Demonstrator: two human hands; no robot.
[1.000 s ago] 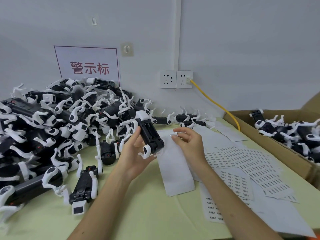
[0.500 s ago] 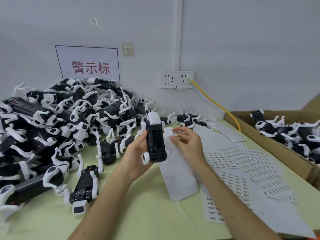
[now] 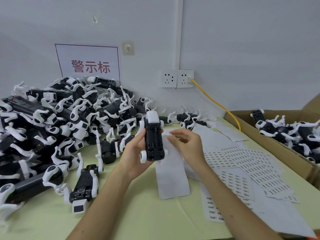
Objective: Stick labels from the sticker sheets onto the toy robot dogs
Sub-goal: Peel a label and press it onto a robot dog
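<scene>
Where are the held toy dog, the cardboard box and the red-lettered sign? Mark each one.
held toy dog (image 3: 153, 141): head view, on its black underside.
cardboard box (image 3: 292, 157): head view, on the near wall's rim.
red-lettered sign (image 3: 90, 67): head view, on the middle character.

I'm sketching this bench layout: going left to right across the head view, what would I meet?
A pile of toy robot dogs → left hand → the toy dog it grips → right hand → sticker sheets → cardboard box holding more dogs.
</scene>
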